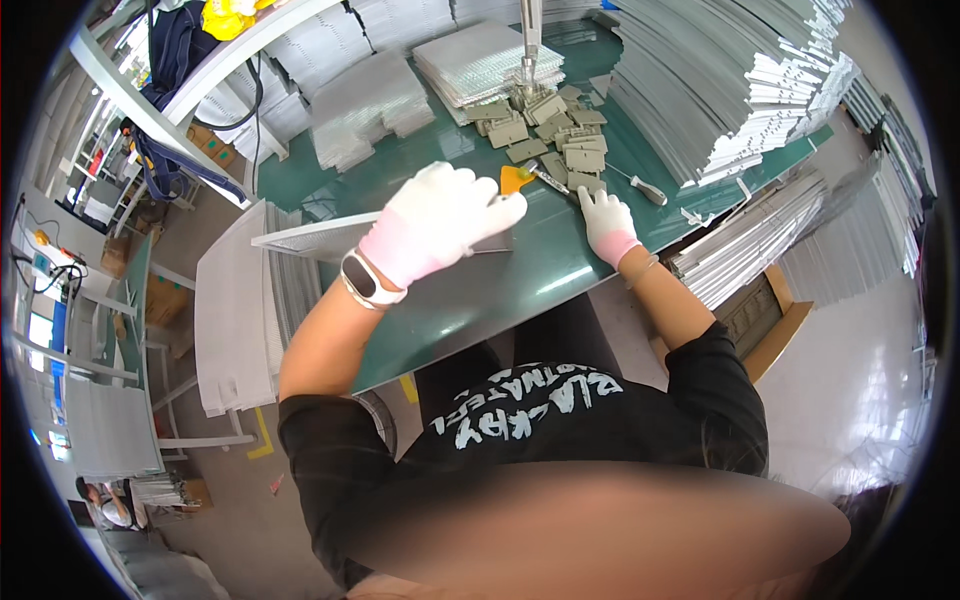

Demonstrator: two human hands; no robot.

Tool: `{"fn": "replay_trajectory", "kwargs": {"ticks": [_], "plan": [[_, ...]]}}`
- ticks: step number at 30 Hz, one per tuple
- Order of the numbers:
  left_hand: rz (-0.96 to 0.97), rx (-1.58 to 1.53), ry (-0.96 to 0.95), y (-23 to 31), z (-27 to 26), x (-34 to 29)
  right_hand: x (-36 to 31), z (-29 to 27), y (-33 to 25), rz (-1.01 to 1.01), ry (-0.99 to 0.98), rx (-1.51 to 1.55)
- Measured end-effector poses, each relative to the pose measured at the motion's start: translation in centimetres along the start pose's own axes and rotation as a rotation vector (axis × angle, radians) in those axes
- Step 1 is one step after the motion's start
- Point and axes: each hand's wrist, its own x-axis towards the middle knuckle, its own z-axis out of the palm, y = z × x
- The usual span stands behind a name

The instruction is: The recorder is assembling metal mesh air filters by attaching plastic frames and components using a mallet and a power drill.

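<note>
My left hand, in a white glove with a pink cuff, is raised over the green table. Its fingers are curled closed, and what they hold, if anything, is hidden. Below it stands a pale flat panel, partly covered by the hand and wrist. Just beyond the fingertips lies an orange piece, beside a silver knife-like tool. My right hand, gloved the same way, stretches its fingers to the near edge of a heap of small grey-green plates. The index finger meets one plate there.
A screwdriver lies right of the heap. Tall stacks of pale panels stand at the right; lower stacks lie at the back. More panels lean left of the table. A metal post rises behind the heap.
</note>
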Motion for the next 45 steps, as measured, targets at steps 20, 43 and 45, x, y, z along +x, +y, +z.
{"fn": "replay_trajectory", "kwargs": {"ticks": [20,43,45], "plan": [[-0.569,0.029,0.599,-0.2,6.9,2.2,-8.9,-23.2,2.9,-0.279,0.604,1.080],[-0.594,-0.060,0.591,-0.4,7.1,2.3,-7.0,-22.7,2.4,-0.358,0.461,0.799],[-0.586,-0.053,0.607,-0.4,7.5,2.4,-6.6,-22.8,1.6,-0.465,0.195,0.494]]}}
